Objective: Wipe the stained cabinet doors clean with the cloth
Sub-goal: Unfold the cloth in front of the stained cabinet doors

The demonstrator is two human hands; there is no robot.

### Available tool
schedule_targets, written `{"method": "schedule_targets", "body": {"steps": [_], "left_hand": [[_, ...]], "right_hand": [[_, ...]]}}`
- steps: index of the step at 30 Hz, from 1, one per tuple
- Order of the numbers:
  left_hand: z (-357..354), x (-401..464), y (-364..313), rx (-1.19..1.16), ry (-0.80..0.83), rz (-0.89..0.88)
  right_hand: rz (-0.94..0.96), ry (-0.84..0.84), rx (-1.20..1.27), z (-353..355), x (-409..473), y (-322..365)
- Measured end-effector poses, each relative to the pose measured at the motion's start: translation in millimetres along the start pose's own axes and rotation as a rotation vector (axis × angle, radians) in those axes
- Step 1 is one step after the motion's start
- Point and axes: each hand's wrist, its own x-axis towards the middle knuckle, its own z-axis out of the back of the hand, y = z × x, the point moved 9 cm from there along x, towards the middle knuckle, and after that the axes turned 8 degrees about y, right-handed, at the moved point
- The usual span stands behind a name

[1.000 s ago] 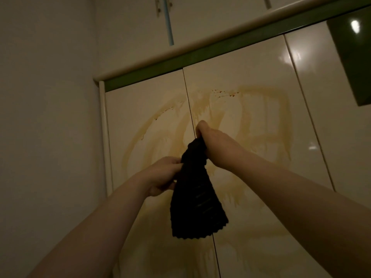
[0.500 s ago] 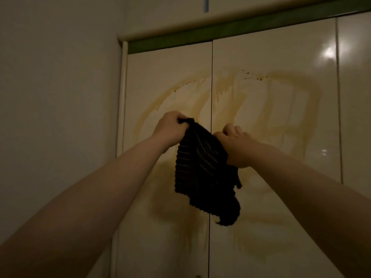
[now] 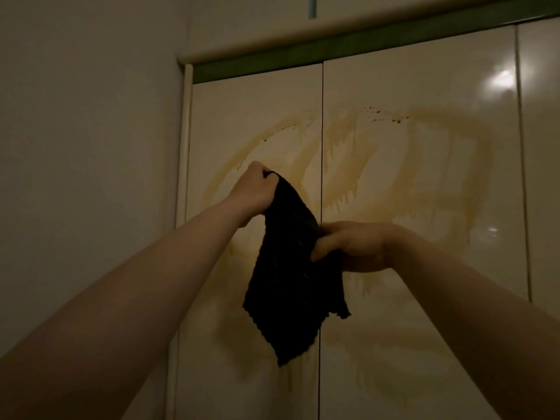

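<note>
Two glossy cream cabinet doors face me, the left door [image 3: 254, 101] and the right door [image 3: 424, 86], both smeared with yellow-brown stains [image 3: 448, 165] that run down in drips. A dark knitted cloth [image 3: 291, 283] hangs in front of the seam between them. My left hand [image 3: 256, 190] grips the cloth's top corner in a fist. My right hand [image 3: 353, 247] pinches the cloth's right edge lower down, thumb underneath. The cloth hangs free of the doors as far as I can tell.
A plain wall [image 3: 85, 147] closes off the left side, meeting a white frame strip [image 3: 183, 147]. A green band [image 3: 333, 47] runs above the doors. A third door panel [image 3: 542, 147] continues on the right. A blue strip [image 3: 312, 7] hangs above.
My left hand rose from below the cloth to hold its top corner, and my right hand dropped to its side edge. The cloth has spread out from a bunched twist. The view swung level.
</note>
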Motion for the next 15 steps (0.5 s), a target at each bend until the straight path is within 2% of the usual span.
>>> {"method": "schedule_targets", "body": {"steps": [4, 7, 11, 13, 15], "left_hand": [[6.2, 2.8, 5.2, -0.01, 0.025, -0.028], [12.5, 0.0, 9.8, -0.054, 0.01, -0.012], [9.7, -0.3, 24.8, -0.193, 0.07, 0.098], [5.0, -2.8, 31.7, -0.281, 0.094, 0.149], [1.6, -5.7, 36.8, -0.41, 0.097, 0.166]], "right_hand": [[0.203, -0.041, 0.162, 0.6, 4.7, 15.5], [0.217, -0.233, 0.227, 19.7, 10.2, 12.7], [0.132, -0.562, -0.14, 53.2, 2.8, 8.5], [0.104, -0.649, -0.294, 60.7, -2.9, 12.0], [0.07, -0.714, -0.559, 62.7, -7.2, 20.4]]}}
